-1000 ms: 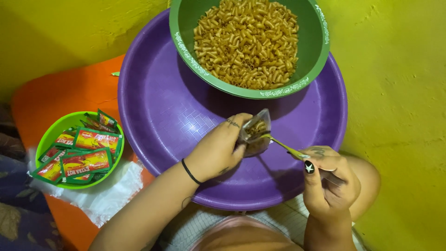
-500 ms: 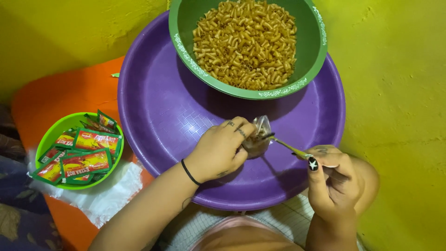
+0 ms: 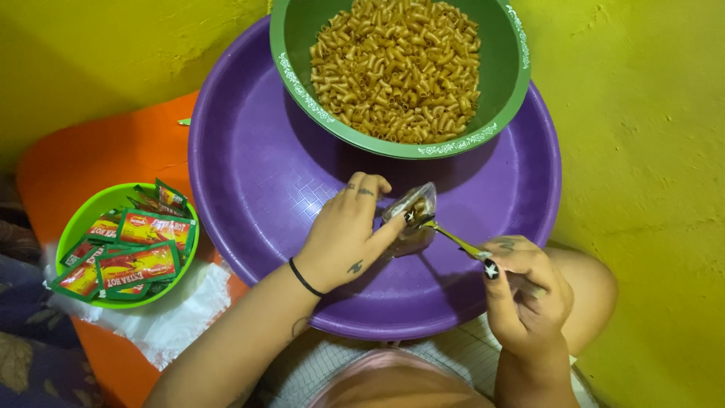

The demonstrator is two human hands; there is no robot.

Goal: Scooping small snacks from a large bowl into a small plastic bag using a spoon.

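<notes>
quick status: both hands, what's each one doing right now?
Left hand: closed, fingers pinching a small clear plastic bag open.
Right hand: closed on a spoon, its tip in the bag.

There are 2 hands over the purple basin (image 3: 249,174): 1 left hand (image 3: 343,238) with 1 small clear bag (image 3: 411,215) and 1 right hand (image 3: 525,298) with 1 spoon (image 3: 453,240). At the far rim of the basin sits 1 dark green bowl (image 3: 513,75) heaped with macaroni (image 3: 396,68), too many pieces to count. Left of the basin is 1 light green bowl (image 3: 75,223) with about 6 sauce packets (image 3: 140,264), some overlapping, resting on 1 white plastic sheet (image 3: 170,321).
</notes>
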